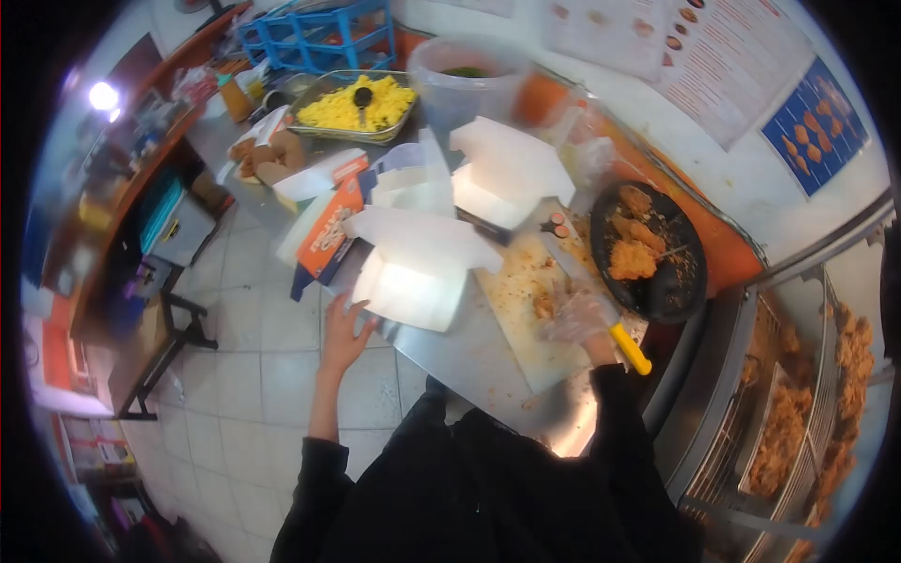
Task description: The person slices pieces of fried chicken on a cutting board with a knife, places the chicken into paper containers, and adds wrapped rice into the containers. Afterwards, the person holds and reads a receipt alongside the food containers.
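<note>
My left hand (346, 333) is bare, its fingers spread at the near left corner of an open white box (413, 277). A clear glove covers my right hand (577, 317), which is over the cutting board (516, 314) by small brown food pieces (544, 302). Its fingers are bent and blurred, so what they hold, if anything, is unclear. Beside it lies a knife with a yellow handle (630, 349). A second open white box (507, 178) stands behind the board. A black bowl (671, 216) at the right holds fried pieces (633, 260).
A glass tray (305, 129) of yellow food, a clear bucket (469, 94) and a blue rack (324, 38) stand at the back. An orange and white box (330, 230) is left of the white boxes. Wire shelves (818, 413) with fried food are at the right.
</note>
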Motion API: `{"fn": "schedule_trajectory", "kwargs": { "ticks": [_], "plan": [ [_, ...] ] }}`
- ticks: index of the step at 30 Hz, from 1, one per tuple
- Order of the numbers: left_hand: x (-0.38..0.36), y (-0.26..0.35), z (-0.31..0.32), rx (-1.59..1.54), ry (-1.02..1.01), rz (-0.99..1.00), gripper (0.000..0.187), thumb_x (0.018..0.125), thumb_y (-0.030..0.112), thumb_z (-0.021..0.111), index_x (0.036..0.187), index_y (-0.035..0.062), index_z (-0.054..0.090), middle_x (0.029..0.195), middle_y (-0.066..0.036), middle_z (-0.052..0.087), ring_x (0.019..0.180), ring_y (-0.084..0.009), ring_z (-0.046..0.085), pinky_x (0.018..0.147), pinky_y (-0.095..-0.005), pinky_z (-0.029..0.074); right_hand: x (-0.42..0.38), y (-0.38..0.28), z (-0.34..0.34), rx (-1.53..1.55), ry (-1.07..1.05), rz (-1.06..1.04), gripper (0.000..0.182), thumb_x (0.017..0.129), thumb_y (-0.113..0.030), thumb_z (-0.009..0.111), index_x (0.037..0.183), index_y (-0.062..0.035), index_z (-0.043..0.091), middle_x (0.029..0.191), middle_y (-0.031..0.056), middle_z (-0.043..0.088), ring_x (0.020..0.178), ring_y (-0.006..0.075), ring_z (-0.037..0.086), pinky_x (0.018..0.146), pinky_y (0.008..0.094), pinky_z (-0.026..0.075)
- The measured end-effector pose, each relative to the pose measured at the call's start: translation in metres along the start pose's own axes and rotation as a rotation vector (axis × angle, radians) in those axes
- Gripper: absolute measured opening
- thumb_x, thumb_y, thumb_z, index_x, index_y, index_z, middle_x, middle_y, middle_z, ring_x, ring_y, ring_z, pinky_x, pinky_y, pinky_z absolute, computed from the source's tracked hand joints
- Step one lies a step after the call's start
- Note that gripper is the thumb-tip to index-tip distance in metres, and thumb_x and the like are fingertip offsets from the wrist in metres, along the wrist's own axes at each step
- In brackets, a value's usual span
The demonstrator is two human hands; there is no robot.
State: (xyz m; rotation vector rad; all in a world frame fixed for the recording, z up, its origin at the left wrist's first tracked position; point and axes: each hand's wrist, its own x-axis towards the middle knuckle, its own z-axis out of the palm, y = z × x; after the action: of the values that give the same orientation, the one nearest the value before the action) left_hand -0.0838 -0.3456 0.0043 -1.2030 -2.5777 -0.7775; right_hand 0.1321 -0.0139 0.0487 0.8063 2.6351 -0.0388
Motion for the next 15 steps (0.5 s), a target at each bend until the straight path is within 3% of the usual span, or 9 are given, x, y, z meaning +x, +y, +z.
{"fn": "schedule_trajectory", "kwargs": {
  "ticks": [4, 6, 8, 10, 12, 14, 15],
  "plan": [
    [-0.004, -0.005, 0.012, -0.192, -0.042, -0.064, 0.031, 0.077, 0.021, 0.057, 0.106, 0.0098, 0.053, 0.114, -0.020, 0.043, 0.107, -0.0354, 0.040, 0.091, -0.0403, 0.032, 0.018, 0.006, 0.053, 0.032, 0.065, -0.103, 0.073, 0.067, -0.044, 0.057, 0.127, -0.0101, 0.034, 0.117, 0.0206, 0.044, 0.107, 0.0346, 0.041, 0.091, 0.0418, 0.032],
    [-0.003, -0.006, 0.015, -0.229, -0.026, -0.064, 0.030, 0.077, 0.021, 0.057, 0.104, 0.0097, 0.053, 0.113, -0.020, 0.043, 0.104, -0.0350, 0.042, 0.089, -0.0399, 0.034, 0.012, 0.002, 0.094, 0.224, 0.353, -0.080, 0.055, 0.069, -0.034, 0.055, 0.116, -0.0088, 0.044, 0.109, 0.0175, 0.048, 0.099, 0.0348, 0.045, 0.086, 0.0412, 0.036],
    [-0.002, -0.006, 0.020, -0.276, -0.011, -0.058, 0.029, 0.077, 0.021, 0.057, 0.103, 0.0095, 0.054, 0.112, -0.019, 0.043, 0.100, -0.0346, 0.044, 0.087, -0.0394, 0.035, 0.003, -0.002, 0.100, 0.319, 0.357, -0.056, 0.061, 0.063, -0.033, 0.062, 0.116, -0.0080, 0.043, 0.108, 0.0183, 0.046, 0.099, 0.0341, 0.045, 0.086, 0.0407, 0.038],
    [0.002, -0.007, 0.020, -0.359, -0.033, -0.099, 0.025, 0.076, 0.015, 0.059, 0.100, 0.0085, 0.055, 0.109, -0.016, 0.044, 0.093, -0.0311, 0.048, 0.081, -0.0368, 0.038, 0.001, -0.023, 0.079, 0.421, 0.363, -0.019, 0.069, 0.058, -0.032, 0.068, 0.117, -0.0072, 0.042, 0.106, 0.0192, 0.045, 0.099, 0.0334, 0.045, 0.086, 0.0402, 0.039],
    [0.005, -0.010, 0.022, -0.366, -0.047, -0.069, 0.025, 0.075, 0.015, 0.059, 0.099, 0.0086, 0.056, 0.108, -0.015, 0.044, 0.089, -0.0297, 0.049, 0.078, -0.0364, 0.038, -0.014, -0.078, 0.014, 0.509, 0.654, -0.311, 0.060, 0.062, -0.029, 0.066, 0.114, -0.0085, 0.045, 0.102, 0.0173, 0.047, 0.099, 0.0293, 0.045, 0.083, 0.0398, 0.041],
    [0.011, -0.013, 0.021, -0.379, -0.029, -0.011, 0.019, 0.074, 0.014, 0.060, 0.093, 0.0089, 0.057, 0.103, -0.013, 0.046, 0.084, -0.0266, 0.049, 0.075, -0.0357, 0.039, -0.016, -0.152, -0.056, 0.503, 0.585, -0.301, 0.042, 0.065, -0.031, 0.063, 0.100, -0.0098, 0.051, 0.101, 0.0153, 0.050, 0.095, 0.0328, 0.046, 0.083, 0.0389, 0.039],
    [0.014, -0.018, 0.022, -0.397, -0.039, 0.003, 0.019, 0.074, 0.014, 0.060, 0.093, 0.0089, 0.057, 0.103, -0.013, 0.046, 0.084, -0.0266, 0.049, 0.075, -0.0357, 0.039, 0.008, -0.171, -0.050, 0.348, 0.604, -0.367, 0.045, 0.065, -0.034, 0.064, 0.102, -0.0107, 0.052, 0.102, 0.0142, 0.050, 0.096, 0.0332, 0.046, 0.084, 0.0386, 0.038]
  ]
}}
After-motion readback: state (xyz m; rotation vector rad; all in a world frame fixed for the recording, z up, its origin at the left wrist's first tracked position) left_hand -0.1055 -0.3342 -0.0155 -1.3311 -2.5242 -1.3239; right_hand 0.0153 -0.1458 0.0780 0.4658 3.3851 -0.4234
